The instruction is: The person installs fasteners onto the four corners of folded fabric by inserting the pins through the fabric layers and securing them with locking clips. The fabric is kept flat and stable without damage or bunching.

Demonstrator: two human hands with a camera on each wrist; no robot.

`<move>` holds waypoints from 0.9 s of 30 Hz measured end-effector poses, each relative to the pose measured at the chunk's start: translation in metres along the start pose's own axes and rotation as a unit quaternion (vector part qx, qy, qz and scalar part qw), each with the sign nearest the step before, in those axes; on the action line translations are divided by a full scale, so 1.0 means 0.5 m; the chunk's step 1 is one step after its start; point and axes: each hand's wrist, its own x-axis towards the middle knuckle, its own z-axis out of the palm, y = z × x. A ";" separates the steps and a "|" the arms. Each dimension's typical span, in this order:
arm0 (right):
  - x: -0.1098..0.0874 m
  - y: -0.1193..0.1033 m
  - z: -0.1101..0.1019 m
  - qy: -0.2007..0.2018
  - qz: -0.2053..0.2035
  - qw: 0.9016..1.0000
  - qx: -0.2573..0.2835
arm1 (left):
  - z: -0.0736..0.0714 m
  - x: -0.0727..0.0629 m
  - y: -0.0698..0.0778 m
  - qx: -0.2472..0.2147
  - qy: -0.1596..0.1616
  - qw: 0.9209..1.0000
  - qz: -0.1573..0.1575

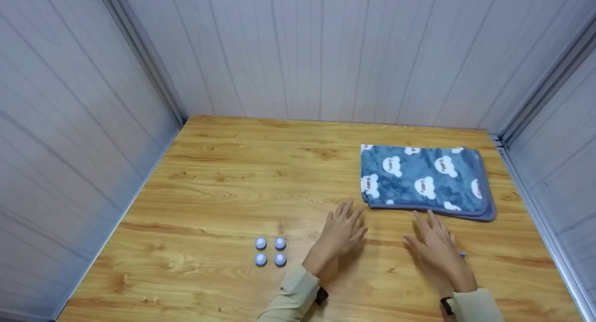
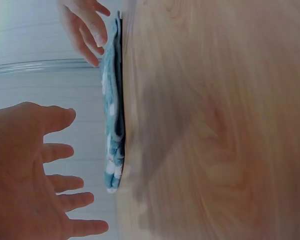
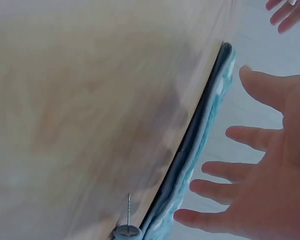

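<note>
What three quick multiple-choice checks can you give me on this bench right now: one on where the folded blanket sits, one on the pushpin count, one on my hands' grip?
1. Where does the folded blanket lie on the table?
A. far right
B. near left corner
C. centre front

2. How many pushpins sit left of the left hand?
A. two
B. four
C. six

3. What is the grip of both hands?
A. clenched on the blanket
B. pinching a pin
C. open, fingers spread, holding nothing

Answers: 1 A, it lies by the right wall. 2 B, they form a two-by-two square. 3 C, the left hand and right hand are spread short of the blanket's near edge.
</note>
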 end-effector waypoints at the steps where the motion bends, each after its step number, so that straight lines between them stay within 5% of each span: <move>1: 0.002 0.003 -0.002 0.000 0.003 1.000 0.003 | 0.002 0.007 0.001 -0.004 0.000 1.000 0.003; 19: 0.048 0.042 -0.056 0.004 0.018 1.000 -0.012 | 0.032 0.102 0.022 0.056 -0.027 0.998 0.026; 27: 0.056 0.067 -0.053 -0.019 0.034 0.999 -0.002 | 0.057 0.131 0.029 0.040 -0.043 0.998 0.026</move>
